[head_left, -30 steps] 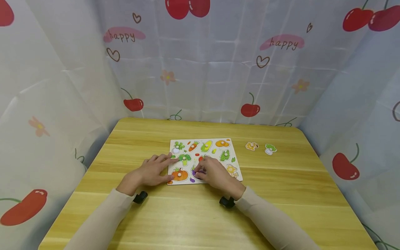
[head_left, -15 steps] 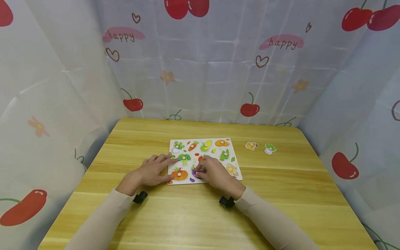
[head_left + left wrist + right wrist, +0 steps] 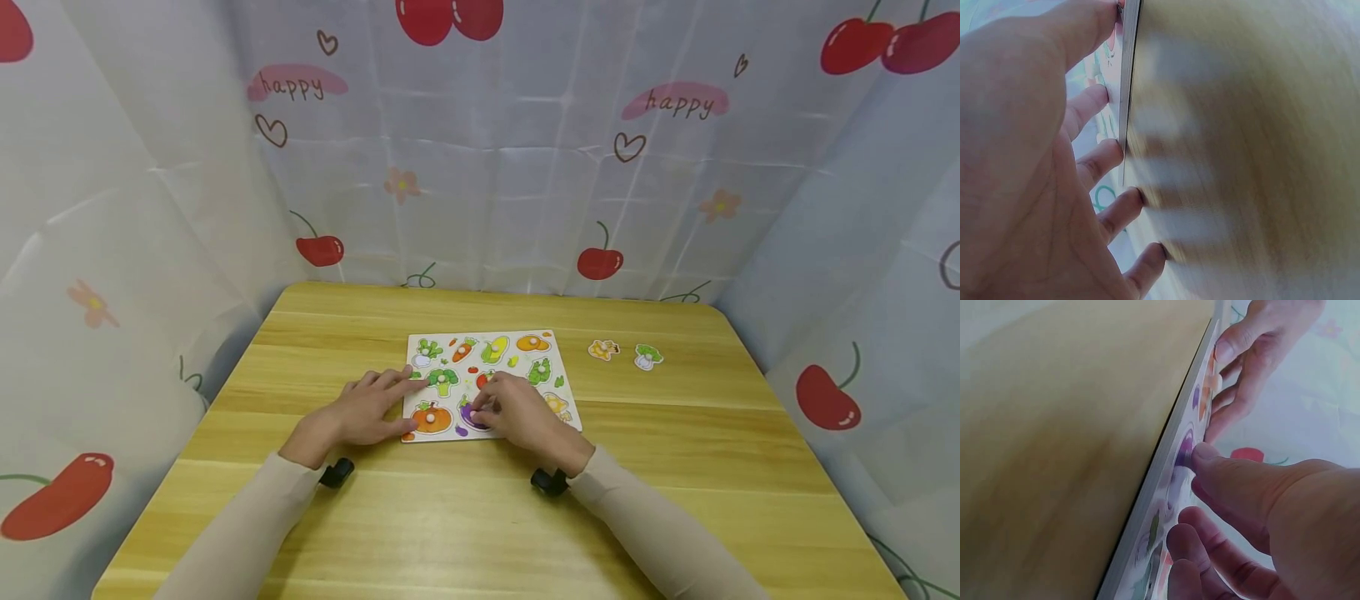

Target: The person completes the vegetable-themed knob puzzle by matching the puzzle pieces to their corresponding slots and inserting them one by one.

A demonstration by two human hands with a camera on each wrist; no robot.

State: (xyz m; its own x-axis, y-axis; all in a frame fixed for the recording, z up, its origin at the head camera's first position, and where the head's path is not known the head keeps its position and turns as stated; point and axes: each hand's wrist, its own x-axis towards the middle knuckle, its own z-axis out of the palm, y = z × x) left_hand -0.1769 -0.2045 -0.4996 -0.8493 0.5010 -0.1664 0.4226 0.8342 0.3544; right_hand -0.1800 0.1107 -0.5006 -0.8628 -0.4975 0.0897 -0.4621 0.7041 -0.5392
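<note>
A white vegetable puzzle board lies on the table, with knobbed pieces such as a pumpkin and broccoli in it. My left hand rests on the board's left edge, fingers spread; in the left wrist view the fingertips reach the edge and the tabletop past it. Over the front middle, my right hand pinches the purple eggplant piece between thumb and index finger. The right wrist view shows that thumb on the eggplant, the other fingers curled above the board.
To the right of the board lie two loose pieces: a yellow-orange one and a green-and-white cabbage. The wooden table has a printed curtain behind it and at both sides.
My right hand has shifted slightly to the right and turned a little, so more of the purple eggplant shows beside the fingers. The left hand has stayed in place.
</note>
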